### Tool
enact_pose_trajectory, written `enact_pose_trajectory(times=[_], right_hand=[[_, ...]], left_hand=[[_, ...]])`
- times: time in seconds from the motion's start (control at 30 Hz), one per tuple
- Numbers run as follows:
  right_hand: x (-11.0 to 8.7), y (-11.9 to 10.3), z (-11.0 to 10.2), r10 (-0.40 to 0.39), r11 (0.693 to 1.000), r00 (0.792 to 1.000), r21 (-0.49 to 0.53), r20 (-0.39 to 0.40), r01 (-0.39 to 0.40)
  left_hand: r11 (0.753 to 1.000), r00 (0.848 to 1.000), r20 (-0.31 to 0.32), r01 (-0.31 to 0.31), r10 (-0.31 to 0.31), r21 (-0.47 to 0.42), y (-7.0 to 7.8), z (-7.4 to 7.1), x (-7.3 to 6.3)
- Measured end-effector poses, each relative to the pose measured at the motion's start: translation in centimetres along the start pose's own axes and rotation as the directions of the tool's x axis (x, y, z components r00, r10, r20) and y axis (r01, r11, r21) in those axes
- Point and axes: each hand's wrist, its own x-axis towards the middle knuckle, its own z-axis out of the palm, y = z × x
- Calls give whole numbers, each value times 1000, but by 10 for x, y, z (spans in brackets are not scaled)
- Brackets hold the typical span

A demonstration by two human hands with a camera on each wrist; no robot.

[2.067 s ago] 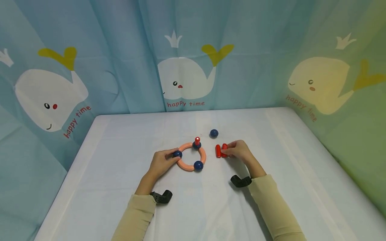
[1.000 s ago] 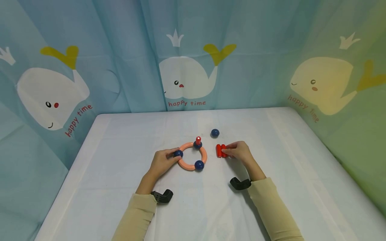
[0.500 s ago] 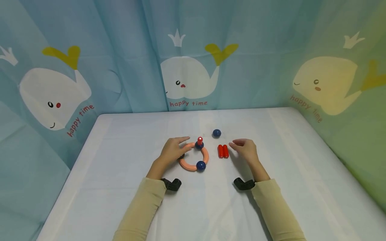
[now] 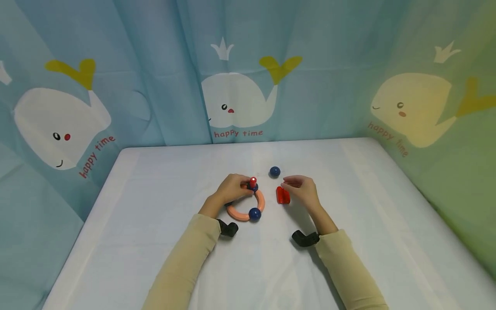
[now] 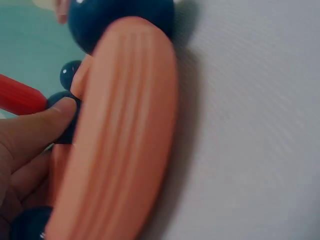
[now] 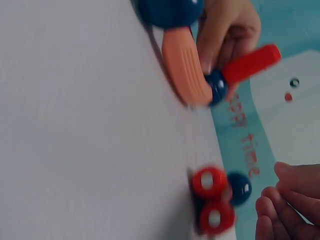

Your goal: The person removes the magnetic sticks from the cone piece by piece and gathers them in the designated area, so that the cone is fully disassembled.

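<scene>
Curved orange rods (image 4: 238, 214) and blue balls (image 4: 255, 214) form a ring flat on the table. On the ring's far ball (image 5: 65, 130), a red rod (image 6: 252, 64) stands upright. My left hand (image 4: 232, 189) pinches that far ball between thumb and fingers, just below the red rod. It partly covers the ring's left side in the head view. Two more red rods (image 4: 283, 196) lie side by side to the right of the ring. Just beside and above them is my right hand (image 4: 304, 191), fingers loosely bent, holding nothing. The right wrist view shows it apart from the rods.
A loose blue ball (image 4: 274, 172) lies behind the red rods. The white-covered table (image 4: 174, 172) meets a blue-green curtain (image 4: 162, 86) printed with whales at its back and sides. Black wrist cameras (image 4: 305, 239) sit on both wrists.
My left hand has let go of the ring's left ball and moved to the far ball. My right hand has released the right-hand red rod, which now rests against the other, and lifted off.
</scene>
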Motion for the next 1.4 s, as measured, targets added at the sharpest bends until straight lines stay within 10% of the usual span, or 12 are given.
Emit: enact_pose_trajectory(times=[0.63,1.4], right_hand=[[6,-26,63,-208,977,969,76,132,199],[5,-29,76,-354,932,930,124,100,342]], left_hand=[[998,982,-177,-53,59,40,-5,7,-16],[997,975,-210,-67,72,28,-5,8,-17]])
